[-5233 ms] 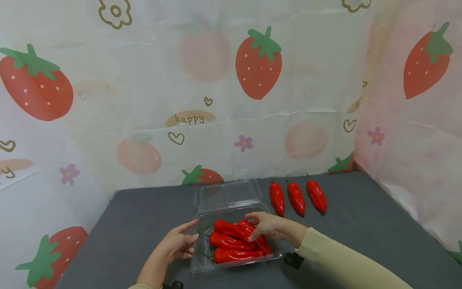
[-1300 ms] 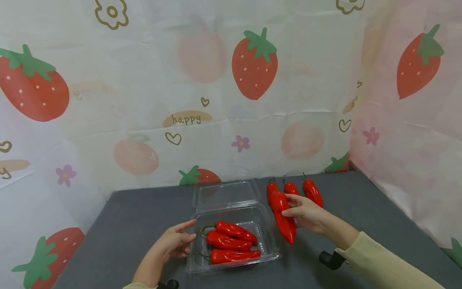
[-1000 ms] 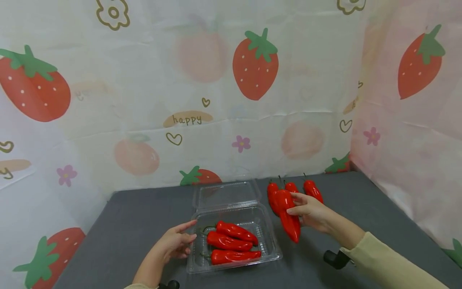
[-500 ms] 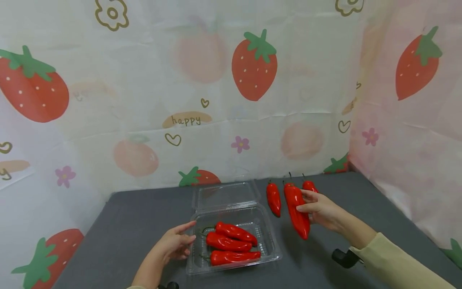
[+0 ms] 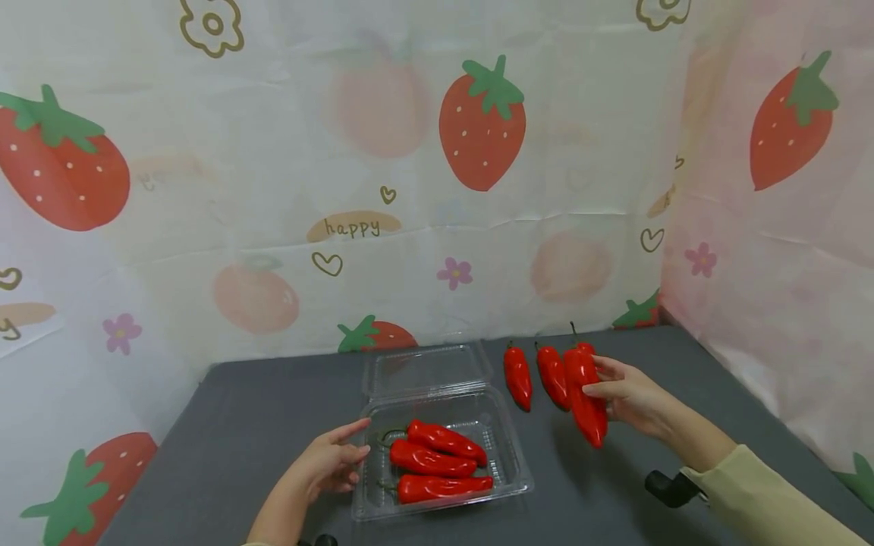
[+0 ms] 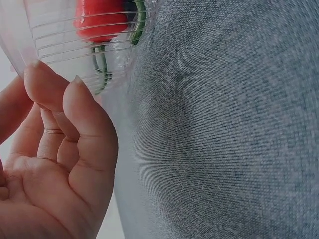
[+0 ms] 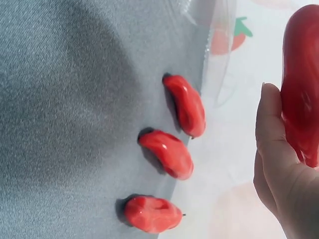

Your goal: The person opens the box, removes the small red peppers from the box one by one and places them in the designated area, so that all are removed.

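Observation:
My right hand (image 5: 635, 394) holds a shiny red pepper (image 5: 585, 398) between thumb and fingers, in the air over the right side of the table. In the right wrist view the pepper (image 7: 303, 74) stands upright against the thumb. My left hand (image 5: 328, 459) touches the left edge of a clear plastic clamshell box (image 5: 514, 462) with its fingertips. The left wrist view shows the hand (image 6: 65, 144) right at the box's ribbed wall. Several red peppers (image 5: 433, 457) with green stems lie inside the box.
Behind the held pepper, a row on the grey table (image 5: 273, 402) includes a left pepper (image 5: 517, 377) and a middle pepper (image 5: 551, 376); the third is mostly hidden. The box's lid (image 5: 430, 369) lies folded back. A strawberry-printed curtain (image 5: 423, 288) closes off the back.
My right hand has taken a pepper out of the box and carried it right, past the left and middle peppers of the row. The left hand stays at the box.

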Demonstrator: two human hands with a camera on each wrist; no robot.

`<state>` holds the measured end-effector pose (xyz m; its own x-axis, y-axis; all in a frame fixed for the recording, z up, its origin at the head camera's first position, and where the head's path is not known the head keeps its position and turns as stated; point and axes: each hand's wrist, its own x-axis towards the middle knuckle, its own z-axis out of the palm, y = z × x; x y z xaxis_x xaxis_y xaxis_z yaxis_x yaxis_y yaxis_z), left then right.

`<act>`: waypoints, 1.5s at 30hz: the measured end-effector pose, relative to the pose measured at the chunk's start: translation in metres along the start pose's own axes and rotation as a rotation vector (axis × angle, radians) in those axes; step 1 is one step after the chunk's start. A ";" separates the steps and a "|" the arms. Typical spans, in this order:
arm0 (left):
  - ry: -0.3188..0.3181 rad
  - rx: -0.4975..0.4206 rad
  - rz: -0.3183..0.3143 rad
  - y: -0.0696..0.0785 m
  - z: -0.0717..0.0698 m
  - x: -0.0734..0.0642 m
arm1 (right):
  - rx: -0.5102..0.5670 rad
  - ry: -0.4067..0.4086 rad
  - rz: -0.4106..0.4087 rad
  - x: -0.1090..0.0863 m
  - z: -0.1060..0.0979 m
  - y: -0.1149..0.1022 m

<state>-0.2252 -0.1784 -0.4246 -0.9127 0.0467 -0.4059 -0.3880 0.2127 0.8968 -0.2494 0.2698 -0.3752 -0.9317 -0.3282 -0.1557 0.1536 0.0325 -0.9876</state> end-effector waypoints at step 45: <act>-0.035 -0.026 0.012 -0.002 -0.002 -0.001 | -0.097 0.123 -0.020 0.002 -0.051 0.009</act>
<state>-0.2238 -0.1806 -0.4252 -0.9122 0.0834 -0.4011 -0.3810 0.1870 0.9055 -0.2667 0.3180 -0.3850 -0.9684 -0.2119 -0.1318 0.1080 0.1204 -0.9868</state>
